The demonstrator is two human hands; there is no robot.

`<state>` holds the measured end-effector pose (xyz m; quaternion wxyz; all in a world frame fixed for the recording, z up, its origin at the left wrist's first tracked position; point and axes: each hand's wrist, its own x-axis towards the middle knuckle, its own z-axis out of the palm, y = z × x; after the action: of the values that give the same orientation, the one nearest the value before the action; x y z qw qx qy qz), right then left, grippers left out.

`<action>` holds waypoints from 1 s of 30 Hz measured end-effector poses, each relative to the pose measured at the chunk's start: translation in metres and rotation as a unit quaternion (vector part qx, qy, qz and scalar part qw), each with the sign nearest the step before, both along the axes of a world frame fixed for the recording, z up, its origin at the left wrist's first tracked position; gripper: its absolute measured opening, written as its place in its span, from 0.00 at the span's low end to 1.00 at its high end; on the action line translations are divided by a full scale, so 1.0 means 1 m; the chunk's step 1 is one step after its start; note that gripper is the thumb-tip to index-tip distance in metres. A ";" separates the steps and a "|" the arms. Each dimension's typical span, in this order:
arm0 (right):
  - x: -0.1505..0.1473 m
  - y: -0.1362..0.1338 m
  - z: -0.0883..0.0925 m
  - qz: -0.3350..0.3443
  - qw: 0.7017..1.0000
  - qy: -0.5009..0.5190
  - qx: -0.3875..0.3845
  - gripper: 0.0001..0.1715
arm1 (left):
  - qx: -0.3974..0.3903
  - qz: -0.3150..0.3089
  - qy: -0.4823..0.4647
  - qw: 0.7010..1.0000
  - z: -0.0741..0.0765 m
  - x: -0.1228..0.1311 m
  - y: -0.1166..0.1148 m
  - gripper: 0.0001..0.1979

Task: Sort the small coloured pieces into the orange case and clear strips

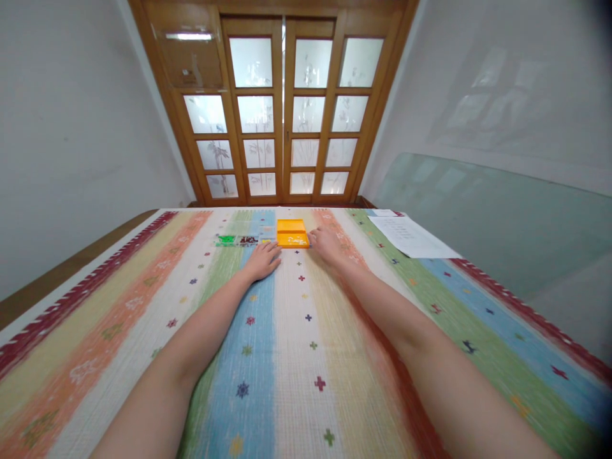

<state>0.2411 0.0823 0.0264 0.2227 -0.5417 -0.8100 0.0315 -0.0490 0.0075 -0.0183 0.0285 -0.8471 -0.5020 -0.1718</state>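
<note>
A small orange plastic box (292, 225) with its lid raised sits far up the table, and small white pieces (297, 241) lie in its lower half. My right hand (326, 243) is at the box's right edge, its fingers bent and closed against that side. Flat on the cloth lies my left hand (264, 260), fingers stretched, their tips near the box's lower left corner. To the left is a clear compartment case (239, 226) with green pieces (225, 240) and dark red pieces (248, 241) in separate compartments. Something yellow shows partly behind my left fingers.
A striped, patterned tablecloth (291, 357) covers the table. White printed sheets (406, 236) lie at the far right edge. Behind the table stand wooden doors with glass panes (285, 115). A pale green glass panel (478, 210) leans at the right wall.
</note>
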 end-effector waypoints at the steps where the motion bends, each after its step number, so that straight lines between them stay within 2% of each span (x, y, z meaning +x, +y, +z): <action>1: 0.002 -0.003 -0.002 -0.002 1.000 -0.008 0.006 0.23 | 0.000 0.000 -0.002 1.000 0.000 0.000 0.000 0.25; 10: 0.016 -0.003 -0.013 0.036 0.999 -0.022 0.029 0.14 | -0.002 0.003 -0.011 1.000 -0.002 0.000 0.000 0.25; 17: 0.020 0.003 -0.019 0.043 0.999 0.032 0.003 0.13 | -0.005 0.005 -0.006 1.000 -0.003 -0.001 0.001 0.27; 22: 0.011 0.019 -0.008 0.016 0.998 0.053 -0.039 0.13 | 0.000 0.007 -0.010 1.000 0.001 0.003 -0.003 0.26; 30: -0.020 0.066 0.008 -0.080 0.990 0.082 -0.079 0.16 | -0.013 0.006 -0.016 1.000 0.002 0.006 -0.004 0.30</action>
<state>0.2210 0.1478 0.0341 0.2471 -0.6165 -0.7376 0.1217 -0.0435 0.0039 -0.0163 0.0102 -0.8417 -0.5094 -0.1787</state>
